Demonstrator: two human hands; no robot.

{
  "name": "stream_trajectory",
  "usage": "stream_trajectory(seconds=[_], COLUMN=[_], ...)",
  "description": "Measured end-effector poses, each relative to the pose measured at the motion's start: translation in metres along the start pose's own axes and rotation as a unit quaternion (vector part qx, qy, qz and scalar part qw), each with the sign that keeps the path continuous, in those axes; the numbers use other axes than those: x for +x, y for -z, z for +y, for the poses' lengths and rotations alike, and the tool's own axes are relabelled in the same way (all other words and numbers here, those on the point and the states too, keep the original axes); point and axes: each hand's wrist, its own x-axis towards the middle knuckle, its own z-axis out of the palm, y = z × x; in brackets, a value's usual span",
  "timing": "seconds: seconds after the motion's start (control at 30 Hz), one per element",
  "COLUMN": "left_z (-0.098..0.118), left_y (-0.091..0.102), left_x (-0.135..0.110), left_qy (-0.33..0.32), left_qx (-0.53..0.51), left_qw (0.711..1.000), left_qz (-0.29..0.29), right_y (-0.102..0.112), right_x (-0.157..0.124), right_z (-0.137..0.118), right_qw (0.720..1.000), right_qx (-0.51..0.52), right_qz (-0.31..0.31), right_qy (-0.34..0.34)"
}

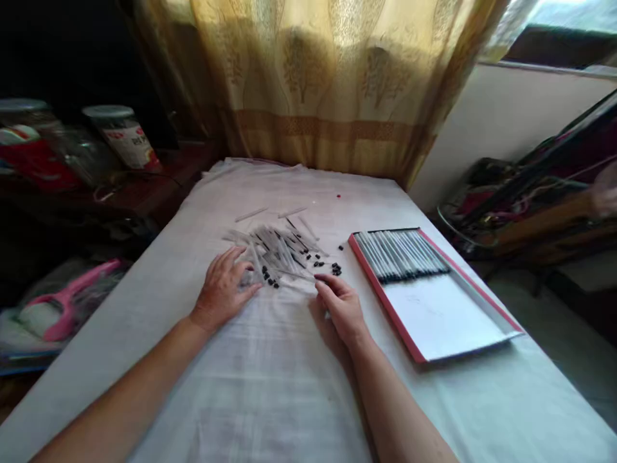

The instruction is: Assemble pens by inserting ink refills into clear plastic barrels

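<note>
A heap of clear pen barrels point(277, 247) lies in the middle of a white cloth-covered table point(270, 386), with several small black caps point(321, 263) scattered around it. My left hand point(222, 290) rests palm down on the near left edge of the heap, fingers spread over the barrels. My right hand point(340, 307) lies just right of the heap, fingers curled with the tips pinched near a barrel end; what they hold, if anything, is too small to name. A red-rimmed flat box point(400, 318) at the right holds a neat row of assembled pens point(405, 254) in its far half.
A yellow patterned curtain point(332, 83) hangs behind the table. Jars point(123, 135) stand on a dark shelf at the left. A pink-handled object in plastic point(67, 299) lies lower left. Cluttered bags and cables point(535, 206) sit at the right by the wall.
</note>
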Motion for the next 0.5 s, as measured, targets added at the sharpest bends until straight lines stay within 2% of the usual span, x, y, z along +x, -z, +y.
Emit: stream_trajectory(seconds=[0.13, 0.27, 0.5], left_z=[0.003, 0.007, 0.012], left_y=[0.004, -0.001, 0.004], left_x=[-0.009, -0.010, -0.013], left_qy=[-0.014, -0.011, -0.051], left_qx=[0.016, 0.014, -0.039], left_qw=[0.999, 1.000, 0.997], left_qz=[-0.025, -0.025, 0.040], right_y=[0.001, 0.001, 0.002], right_x=[-0.003, -0.005, -0.011], right_z=[-0.005, -0.006, -0.006], right_qw=[1.000, 0.999, 0.998], right_qx=[0.015, 0.044, 0.063], right_qz=[0.000, -0.009, 0.000], right_qy=[-0.007, -0.004, 0.031])
